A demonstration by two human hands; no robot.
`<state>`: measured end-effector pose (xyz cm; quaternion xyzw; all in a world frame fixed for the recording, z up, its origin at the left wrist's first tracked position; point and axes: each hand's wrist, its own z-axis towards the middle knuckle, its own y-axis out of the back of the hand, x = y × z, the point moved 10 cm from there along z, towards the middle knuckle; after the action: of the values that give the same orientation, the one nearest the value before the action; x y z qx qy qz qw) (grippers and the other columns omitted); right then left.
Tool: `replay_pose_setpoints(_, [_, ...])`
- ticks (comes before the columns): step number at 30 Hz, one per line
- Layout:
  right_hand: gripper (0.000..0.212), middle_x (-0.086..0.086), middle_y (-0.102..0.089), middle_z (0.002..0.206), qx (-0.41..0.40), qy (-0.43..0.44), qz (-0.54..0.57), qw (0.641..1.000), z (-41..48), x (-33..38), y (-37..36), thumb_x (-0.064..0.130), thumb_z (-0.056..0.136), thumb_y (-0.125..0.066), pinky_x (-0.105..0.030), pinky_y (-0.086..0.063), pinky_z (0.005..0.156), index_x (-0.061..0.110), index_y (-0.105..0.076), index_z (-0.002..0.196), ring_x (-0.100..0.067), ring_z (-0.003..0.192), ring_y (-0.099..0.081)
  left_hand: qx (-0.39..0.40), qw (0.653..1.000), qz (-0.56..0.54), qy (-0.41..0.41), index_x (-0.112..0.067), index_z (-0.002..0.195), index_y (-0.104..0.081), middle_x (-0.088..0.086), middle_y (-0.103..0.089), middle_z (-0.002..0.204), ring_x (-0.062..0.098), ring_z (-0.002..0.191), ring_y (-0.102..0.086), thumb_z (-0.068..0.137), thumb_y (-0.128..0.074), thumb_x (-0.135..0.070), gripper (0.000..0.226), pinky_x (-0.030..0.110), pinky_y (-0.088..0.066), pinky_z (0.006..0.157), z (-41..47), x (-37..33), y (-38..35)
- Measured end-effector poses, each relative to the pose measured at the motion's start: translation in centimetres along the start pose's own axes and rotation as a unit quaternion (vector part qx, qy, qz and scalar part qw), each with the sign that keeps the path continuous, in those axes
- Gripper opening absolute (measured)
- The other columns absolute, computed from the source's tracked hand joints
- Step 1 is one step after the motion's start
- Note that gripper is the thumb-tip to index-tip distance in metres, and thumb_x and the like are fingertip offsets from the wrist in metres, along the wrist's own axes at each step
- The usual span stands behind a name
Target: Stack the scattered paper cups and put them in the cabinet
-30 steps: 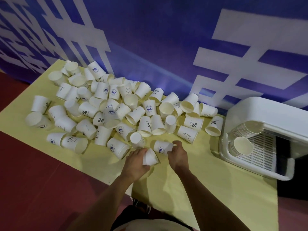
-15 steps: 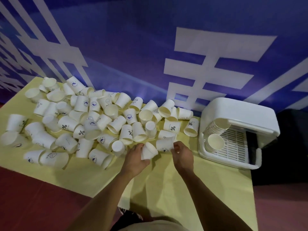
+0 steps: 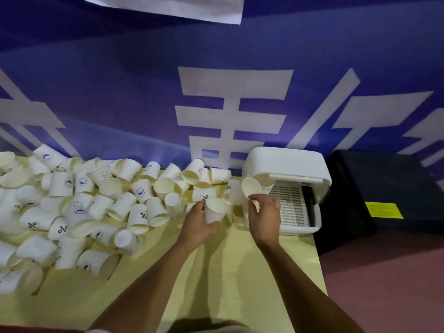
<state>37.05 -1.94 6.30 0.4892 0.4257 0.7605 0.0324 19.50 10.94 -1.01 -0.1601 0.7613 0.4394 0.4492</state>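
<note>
Your left hand (image 3: 198, 223) has its fingers curled round one paper cup (image 3: 214, 212), gripping it by the wall; the cup stands roughly upright with its open mouth facing up, just above the yellow surface (image 3: 228, 272). Your right hand (image 3: 265, 216) pinches a second cup (image 3: 251, 187) near its rim, between thumb and fingertips. This one is tipped on its side, its mouth turned towards you, and it is blurred. The two held cups are near each other but apart, not nested. The second cup hangs right in front of the opening of the white cabinet (image 3: 286, 162), which sits at the right end of the surface with a slatted rack (image 3: 292, 207) showing inside. The scattered cups (image 3: 101, 203) lie in a loose heap across the left and middle of the surface, most on their sides, some printed with a percent sign or a small blue mark; the nearest of them lie just beyond your left hand. Behind everything hangs a blue banner (image 3: 144, 92) with large white strokes. To the right of the cabinet stands a black case (image 3: 384, 179) bearing a yellow label (image 3: 383, 210), on a dark red floor (image 3: 384, 284).
</note>
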Motion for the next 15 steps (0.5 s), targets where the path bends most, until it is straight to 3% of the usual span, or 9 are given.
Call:
replay_pose_setpoints(6, [0.017,-0.003,-0.072,0.110,-0.033,0.002,-0.076,0.997,0.6,-3.7,3.1,0.010,0.094,-0.063,-0.027,-0.037,0.085,0.015,-0.076,0.104,-0.024,0.112,-0.049,0.035,0.999,-0.013,-0.003,-0.024,0.137,-0.045,-0.004,-0.060,0.127,0.020,0.113,-0.057,0.076,-0.081,-0.031,0.071,0.042,-0.051,0.094,1.2,-2.5,-3.5])
replay_pose_setpoints(10, [0.015,-0.001,-0.073,0.106,-0.021,-0.008,-0.098,0.995,0.6,-5.5,2.9,0.012,0.092,-0.065,-0.032,-0.045,0.085,0.017,-0.077,0.099,-0.025,0.110,-0.050,0.034,0.999,-0.020,-0.010,-0.026,0.140,-0.045,-0.008,-0.059,0.128,0.016,0.109,-0.057,0.075,-0.082,-0.032,0.075,0.032,-0.049,0.088,1.7,-3.8,-4.8])
replay_pose_setpoints(15, [0.021,0.001,-0.072,0.111,0.031,0.003,-0.115,0.993,1.3,-6.7,1.3,0.011,0.091,-0.062,-0.033,-0.045,0.093,0.019,-0.077,0.104,-0.024,0.114,-0.053,0.035,0.999,-0.016,-0.019,-0.026,0.143,-0.042,-0.012,-0.056,0.131,0.011,0.115,-0.053,0.076,-0.081,-0.036,0.078,0.030,-0.047,0.093,2.9,-5.4,-5.3])
